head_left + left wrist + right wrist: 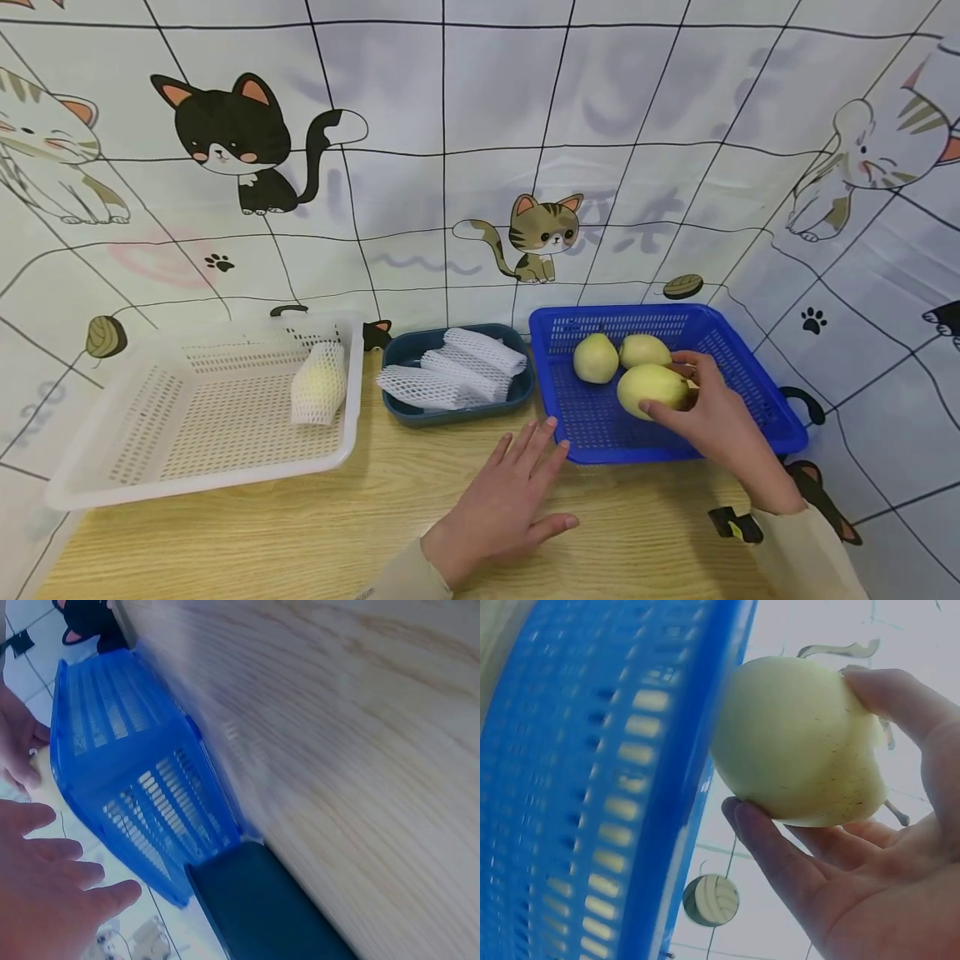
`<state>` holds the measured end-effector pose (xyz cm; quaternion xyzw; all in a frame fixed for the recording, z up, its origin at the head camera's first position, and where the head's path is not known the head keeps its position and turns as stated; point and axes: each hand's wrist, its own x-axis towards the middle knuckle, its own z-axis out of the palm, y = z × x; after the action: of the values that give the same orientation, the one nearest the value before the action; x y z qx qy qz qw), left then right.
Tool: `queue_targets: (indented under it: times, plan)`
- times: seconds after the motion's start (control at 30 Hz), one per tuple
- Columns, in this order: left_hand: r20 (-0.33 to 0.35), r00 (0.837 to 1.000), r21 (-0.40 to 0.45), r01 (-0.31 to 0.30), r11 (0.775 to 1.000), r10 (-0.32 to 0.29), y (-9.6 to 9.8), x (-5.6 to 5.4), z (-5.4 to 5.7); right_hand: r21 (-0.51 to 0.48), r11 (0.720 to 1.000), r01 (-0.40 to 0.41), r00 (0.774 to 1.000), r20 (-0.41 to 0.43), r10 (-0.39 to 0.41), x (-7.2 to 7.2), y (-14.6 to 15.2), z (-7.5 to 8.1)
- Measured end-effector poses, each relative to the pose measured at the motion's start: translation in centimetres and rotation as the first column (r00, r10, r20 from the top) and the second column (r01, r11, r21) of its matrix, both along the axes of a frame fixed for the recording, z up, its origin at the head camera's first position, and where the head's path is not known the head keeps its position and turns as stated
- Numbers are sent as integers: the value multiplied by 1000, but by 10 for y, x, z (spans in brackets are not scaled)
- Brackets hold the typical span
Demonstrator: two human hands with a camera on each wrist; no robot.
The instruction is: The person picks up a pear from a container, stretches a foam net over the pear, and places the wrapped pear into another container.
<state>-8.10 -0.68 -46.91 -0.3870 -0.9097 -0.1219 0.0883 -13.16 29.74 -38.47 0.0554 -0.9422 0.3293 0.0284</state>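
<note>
My right hand point(723, 425) grips a pale yellow-green pear point(647, 390) over the blue basket point(600, 429), thumb on one side and fingers on the other. In the right wrist view the pear point(784, 742) shows its stem beside the palm, close to the basket's rim. Two more pears point(596, 360) lie at the back of that basket; another may be hidden behind the hand. Fingers spread, my left hand point(502, 504) is at the basket's front left corner and holds nothing. Whether it touches the table is unclear.
A teal tray point(450, 417) with several white foam net sleeves point(465, 371) stands left of the blue basket. Farther left is a white basket point(225, 475) holding one pear in a foam net point(320, 385). A cat-patterned sheet point(420, 192) rises behind the wooden table point(300, 533).
</note>
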Motion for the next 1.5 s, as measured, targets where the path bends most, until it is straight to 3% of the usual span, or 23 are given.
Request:
queue_targets:
  times: [0.2, 0.33, 0.53, 0.67, 0.8, 0.93, 1.03, 1.2, 1.5]
  plan:
    - [27, 998, 92, -59, 994, 56, -23, -1, 2, -71, 997, -7, 1000, 23, 9, 11, -17, 4]
    - [39, 995, 244, -99, 965, 93, -44, -4, 1, -109, 994, -27, 1000, 9, 28, 16, -29, 3]
    - [-12, 984, 494, -149, 856, 178, -72, -8, -3, -167, 982, -88, 995, -60, 79, 23, -51, 0]
    - [-2, 974, 600, -181, 779, 228, -86, -9, -9, -185, 974, -133, 988, -100, 116, 25, -65, -7]
    - [99, 965, 652, -248, 716, 244, -96, -7, -11, -198, 964, -177, 981, -120, 155, 27, -80, -12]
    - [204, 940, 660, -339, 670, 274, -104, -5, -13, -209, 951, -228, 970, -135, 203, 31, -96, -15]
    - [240, 928, 666, -372, 647, 286, -109, -3, -15, -215, 938, -271, 959, -145, 244, 37, -109, -18]
    - [262, 924, 685, -382, 620, 279, -115, -2, -19, -188, 933, -308, 949, -135, 286, 43, -129, -26]
    - [265, 914, 695, -402, 597, 307, -121, 0, -28, -57, 948, -314, 949, -5, 314, 40, -158, -52]
